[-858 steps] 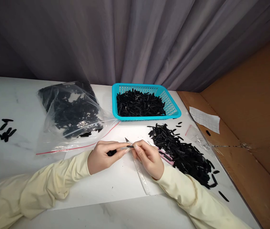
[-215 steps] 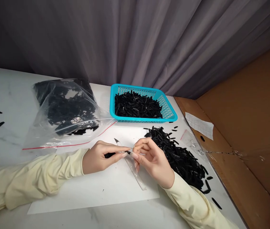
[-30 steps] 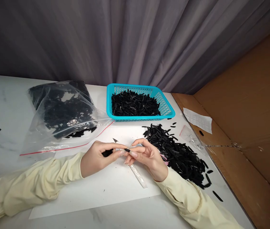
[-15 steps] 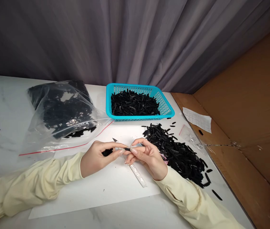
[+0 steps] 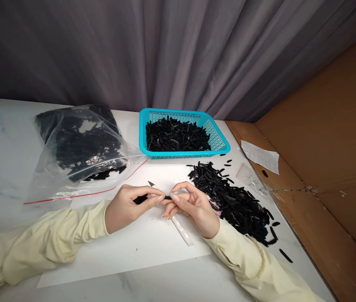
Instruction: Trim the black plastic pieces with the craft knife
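Left hand [image 5: 126, 209], right hand [image 5: 199, 209] — both pinching black strip [image 5: 167, 197] by ends — over white paper [image 5: 124, 251].

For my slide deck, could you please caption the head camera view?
Left hand and right hand pinch a small black strip over white paper, turquoise basket beyond.

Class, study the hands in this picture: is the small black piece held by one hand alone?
No, the left hand and the right hand both hold the small black piece between their fingertips.
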`<control>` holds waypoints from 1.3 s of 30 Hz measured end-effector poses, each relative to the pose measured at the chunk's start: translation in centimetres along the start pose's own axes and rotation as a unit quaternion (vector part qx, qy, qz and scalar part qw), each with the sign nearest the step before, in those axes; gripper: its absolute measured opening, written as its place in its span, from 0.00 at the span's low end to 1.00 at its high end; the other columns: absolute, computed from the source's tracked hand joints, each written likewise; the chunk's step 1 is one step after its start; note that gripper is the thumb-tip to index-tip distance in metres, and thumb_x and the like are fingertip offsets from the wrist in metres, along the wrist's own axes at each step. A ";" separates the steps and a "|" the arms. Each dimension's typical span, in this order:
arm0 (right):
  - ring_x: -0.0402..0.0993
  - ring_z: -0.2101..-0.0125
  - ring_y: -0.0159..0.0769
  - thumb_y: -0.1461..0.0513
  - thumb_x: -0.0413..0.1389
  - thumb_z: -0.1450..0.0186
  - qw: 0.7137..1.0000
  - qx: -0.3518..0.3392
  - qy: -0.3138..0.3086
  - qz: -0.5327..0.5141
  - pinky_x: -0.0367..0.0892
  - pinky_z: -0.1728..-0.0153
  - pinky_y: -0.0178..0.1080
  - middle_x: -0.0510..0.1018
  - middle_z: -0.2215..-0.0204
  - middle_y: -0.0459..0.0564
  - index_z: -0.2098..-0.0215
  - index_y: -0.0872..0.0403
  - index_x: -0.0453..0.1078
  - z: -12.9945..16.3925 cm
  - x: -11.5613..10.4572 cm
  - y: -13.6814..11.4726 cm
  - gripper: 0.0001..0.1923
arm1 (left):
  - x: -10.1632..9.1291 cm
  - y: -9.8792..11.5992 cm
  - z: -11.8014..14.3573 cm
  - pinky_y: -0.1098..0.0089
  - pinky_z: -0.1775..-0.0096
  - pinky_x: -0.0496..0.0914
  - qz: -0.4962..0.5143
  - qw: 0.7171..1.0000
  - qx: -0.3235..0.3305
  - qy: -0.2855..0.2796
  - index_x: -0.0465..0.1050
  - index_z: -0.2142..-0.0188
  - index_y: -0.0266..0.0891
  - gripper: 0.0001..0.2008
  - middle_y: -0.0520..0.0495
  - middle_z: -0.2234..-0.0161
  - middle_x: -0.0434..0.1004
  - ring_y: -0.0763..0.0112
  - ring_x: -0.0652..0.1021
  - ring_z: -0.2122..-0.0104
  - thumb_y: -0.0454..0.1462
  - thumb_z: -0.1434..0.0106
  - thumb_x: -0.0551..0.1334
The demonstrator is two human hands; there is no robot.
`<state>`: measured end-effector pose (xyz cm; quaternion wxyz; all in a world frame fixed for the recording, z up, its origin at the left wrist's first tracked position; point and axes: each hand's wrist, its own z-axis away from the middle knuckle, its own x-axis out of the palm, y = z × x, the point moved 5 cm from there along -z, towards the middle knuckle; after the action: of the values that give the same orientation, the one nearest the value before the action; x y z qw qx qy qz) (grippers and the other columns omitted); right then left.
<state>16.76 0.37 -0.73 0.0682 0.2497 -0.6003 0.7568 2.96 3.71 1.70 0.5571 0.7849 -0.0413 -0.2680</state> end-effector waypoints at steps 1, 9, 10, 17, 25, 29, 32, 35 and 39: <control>0.76 0.77 0.33 0.59 0.57 0.40 1.000 -0.003 0.000 0.001 0.69 0.73 0.35 0.78 0.78 0.46 0.66 0.55 0.59 0.0 0.1 0.0 0.11 | 0.0 0.0 0.0 0.79 0.72 0.71 0.001 1.000 0.006 0.004 0.77 0.71 0.32 0.06 0.46 0.73 0.80 0.72 0.78 0.74 0.33 0.43 0.61; 0.76 0.76 0.33 0.59 0.57 0.40 0.999 -0.028 0.001 0.023 0.69 0.74 0.36 0.78 0.76 0.47 0.66 0.54 0.59 0.1 0.5 0.2 0.11 | 0.0 0.6 0.3 0.80 0.73 0.70 -0.001 0.998 0.068 0.011 0.77 0.70 0.32 0.05 0.48 0.75 0.80 0.75 0.78 0.77 0.29 0.43 0.60; 0.76 0.75 0.33 0.59 0.57 0.40 0.999 -0.030 -0.002 0.024 0.69 0.73 0.36 0.78 0.75 0.48 0.66 0.54 0.59 0.1 0.6 0.1 0.11 | 0.0 0.8 0.3 0.81 0.74 0.70 -0.004 0.997 0.078 0.012 0.76 0.70 0.32 0.05 0.48 0.76 0.80 0.75 0.78 0.77 0.29 0.43 0.60; 0.75 0.76 0.32 0.58 0.55 0.38 0.999 -0.033 -0.007 0.028 0.69 0.72 0.38 0.77 0.77 0.46 0.65 0.54 0.59 0.2 0.6 0.0 0.10 | 0.0 1.0 0.5 0.82 0.73 0.69 -0.006 0.994 0.107 0.018 0.76 0.69 0.33 0.05 0.49 0.75 0.80 0.77 0.77 0.77 0.28 0.43 0.61; 0.75 0.73 0.33 0.58 0.56 0.40 0.999 -0.044 0.003 0.006 0.70 0.72 0.38 0.76 0.73 0.46 0.63 0.53 0.59 0.1 0.3 -0.1 0.12 | -0.1 1.2 0.6 0.79 0.77 0.68 -0.031 0.993 0.114 0.016 0.76 0.69 0.35 0.06 0.50 0.76 0.79 0.77 0.75 0.80 0.29 0.43 0.60; 0.75 0.73 0.34 0.59 0.58 0.41 0.999 -0.042 0.000 0.011 0.70 0.72 0.38 0.76 0.72 0.47 0.62 0.53 0.58 0.2 0.4 -0.1 0.14 | -0.1 1.2 0.7 0.80 0.76 0.69 -0.027 0.992 0.121 0.021 0.76 0.68 0.35 0.06 0.49 0.75 0.80 0.77 0.76 0.79 0.28 0.43 0.60; 0.75 0.73 0.34 0.59 0.58 0.41 0.999 -0.040 -0.002 0.008 0.70 0.72 0.38 0.76 0.72 0.46 0.62 0.53 0.58 0.2 0.5 -0.2 0.14 | 0.0 1.1 0.7 0.80 0.75 0.69 -0.026 0.992 0.119 0.019 0.76 0.68 0.35 0.06 0.49 0.74 0.80 0.76 0.76 0.79 0.28 0.43 0.60; 0.75 0.74 0.33 0.59 0.58 0.41 0.999 -0.041 -0.006 0.009 0.70 0.72 0.38 0.76 0.74 0.46 0.62 0.53 0.58 0.2 0.5 -0.2 0.13 | -0.1 1.1 0.7 0.80 0.75 0.69 -0.021 0.993 0.116 0.019 0.76 0.68 0.35 0.06 0.49 0.75 0.80 0.76 0.76 0.79 0.28 0.43 0.60; 0.74 0.77 0.32 0.58 0.58 0.41 0.999 -0.041 0.006 0.028 0.69 0.74 0.37 0.75 0.77 0.45 0.63 0.54 0.58 0.2 0.3 -0.3 0.14 | -0.1 1.0 0.7 0.79 0.75 0.69 -0.026 0.993 0.111 0.018 0.77 0.67 0.35 0.07 0.48 0.74 0.80 0.77 0.75 0.79 0.30 0.42 0.60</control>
<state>16.71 0.15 -0.32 0.0608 0.2257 -0.6372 0.7344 2.83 2.81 2.43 0.4598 0.8475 -0.0408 -0.2620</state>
